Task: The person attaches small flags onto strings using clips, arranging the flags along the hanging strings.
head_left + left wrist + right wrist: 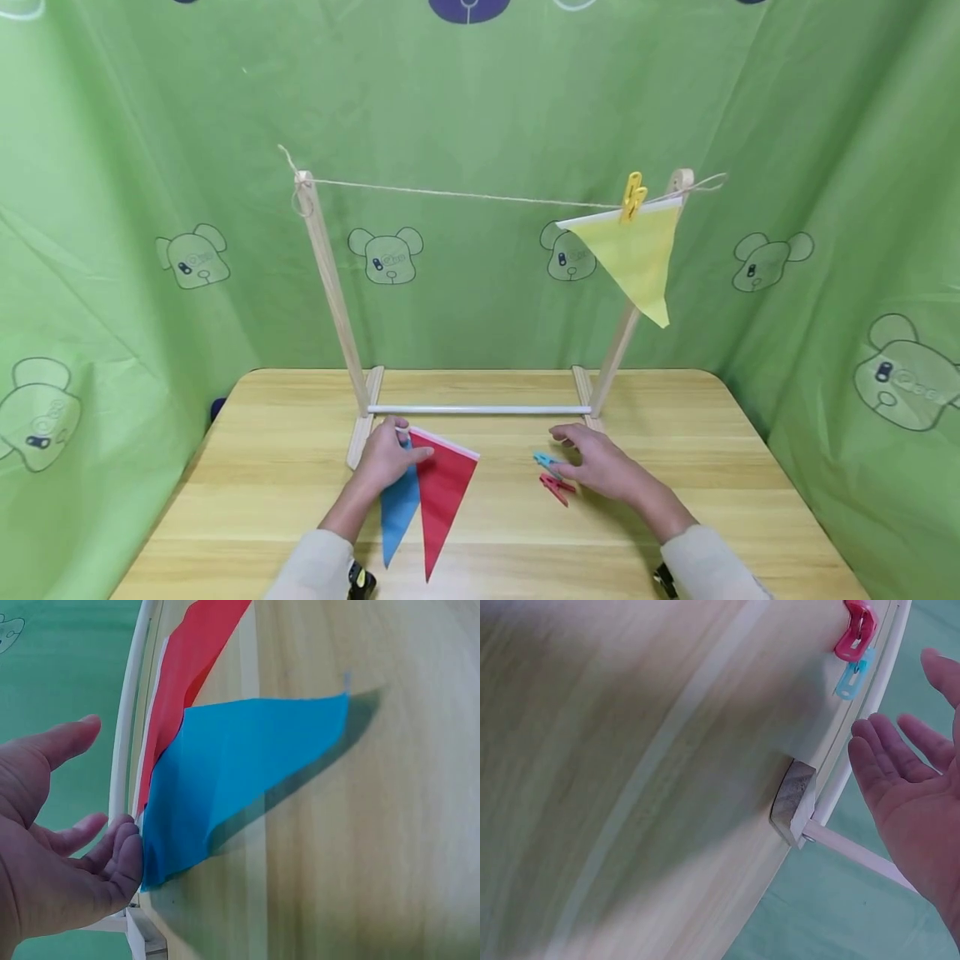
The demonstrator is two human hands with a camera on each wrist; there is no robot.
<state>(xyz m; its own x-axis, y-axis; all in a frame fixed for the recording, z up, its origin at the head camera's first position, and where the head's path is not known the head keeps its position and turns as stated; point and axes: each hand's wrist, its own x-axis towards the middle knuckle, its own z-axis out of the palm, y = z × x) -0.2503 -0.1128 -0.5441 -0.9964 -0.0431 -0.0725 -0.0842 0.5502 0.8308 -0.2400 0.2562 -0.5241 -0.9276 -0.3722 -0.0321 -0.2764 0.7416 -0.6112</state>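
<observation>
Red pennant (442,487), long axis front-to-back, tip nearward

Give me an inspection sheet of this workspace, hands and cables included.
Surface: wood-grain table carrying a wooden stand with string across its top.
Job's things: yellow flag hung on the string with a yellow clip; red flag and blue flag at the left hand; blue clip and red clip on the table.
Clutter: nothing seen.
Hands: left touches the two flags' top edges, firmness of grip unclear; right hand beside the loose clips, fingers relaxed.
Cables: nothing seen.
Surroundings: printed green curtain behind and on both sides.
</observation>
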